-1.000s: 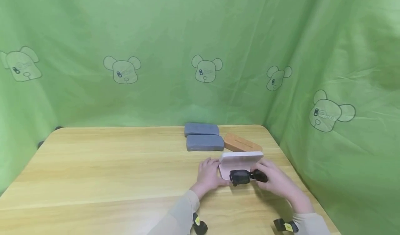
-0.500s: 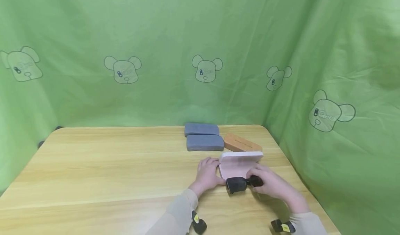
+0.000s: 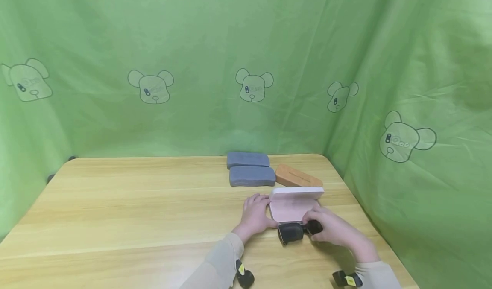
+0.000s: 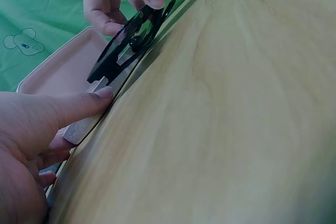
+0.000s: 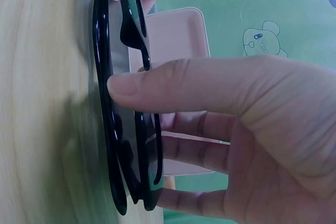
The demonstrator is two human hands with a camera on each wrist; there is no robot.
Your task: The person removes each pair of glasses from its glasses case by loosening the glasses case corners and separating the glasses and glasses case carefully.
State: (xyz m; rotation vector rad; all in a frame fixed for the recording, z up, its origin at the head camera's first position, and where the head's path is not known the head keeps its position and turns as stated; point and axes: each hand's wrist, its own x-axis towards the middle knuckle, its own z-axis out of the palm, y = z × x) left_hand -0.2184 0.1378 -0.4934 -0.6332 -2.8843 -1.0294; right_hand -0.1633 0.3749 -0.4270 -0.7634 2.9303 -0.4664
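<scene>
A glasses case (image 3: 294, 210) with a pale pink lining stands open on the table, its lid raised at the back. My left hand (image 3: 255, 216) grips the case's left end, the thumb along its front edge in the left wrist view. Black sunglasses (image 3: 291, 232) are in my right hand (image 3: 326, 225), low at the front edge of the case. In the right wrist view the thumb presses on the sunglasses (image 5: 105, 77) from one side, fingers on the other; the temples are folded.
Two blue-grey cases (image 3: 252, 176) lie one behind the other at the back of the wooden table (image 3: 134, 212). An orange-brown case (image 3: 297, 176) lies just behind the pink-lined one. Green curtains (image 3: 200, 122) with bear prints hang around the table.
My right hand has brought the sunglasses down and toward me, from over the open case to its front edge, showing more of the pink lining. The left hand stays at the case.
</scene>
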